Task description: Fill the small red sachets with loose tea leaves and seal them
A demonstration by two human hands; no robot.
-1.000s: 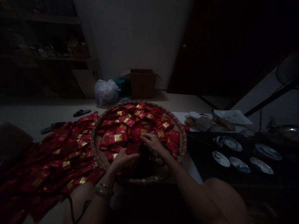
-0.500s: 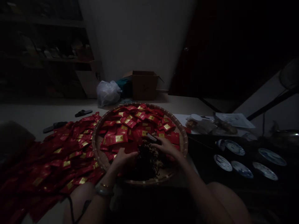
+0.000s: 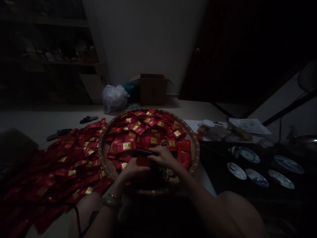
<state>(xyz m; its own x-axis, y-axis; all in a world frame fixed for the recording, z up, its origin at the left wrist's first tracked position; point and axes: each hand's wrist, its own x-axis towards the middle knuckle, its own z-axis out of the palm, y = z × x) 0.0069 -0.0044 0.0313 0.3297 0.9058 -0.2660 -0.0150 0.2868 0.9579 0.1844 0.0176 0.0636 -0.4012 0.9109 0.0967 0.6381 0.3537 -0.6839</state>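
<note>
In the dim head view a round woven bamboo tray [image 3: 195, 145] lies before me, heaped with small red packets [image 3: 148, 121] bearing gold labels. Loose dark curled leaves [image 3: 167, 174] cover its near part. My left hand [image 3: 133, 170] is closed on a red packet [image 3: 143, 162] over the tray's near side; its fingertips are partly in shadow. My right hand [image 3: 163, 157] grips a slim dark tool [image 3: 146, 152] with a straight edge, pointing left just above that packet. Its exact kind is too dark to make out.
A large pile of red packets [image 3: 71, 162] spreads over the floor on the left, beside dark slippers [image 3: 88, 119]. Behind the tray stand a white plastic bag [image 3: 115, 98] and a cardboard box [image 3: 153, 91]. Patterned dishes [image 3: 256, 178] and a lidded jar [image 3: 207, 125] are on the right.
My right hand has moved left and slightly down, bringing the tool over beside my left hand. The left hand has shifted slightly right, with the packet now showing between the hands.
</note>
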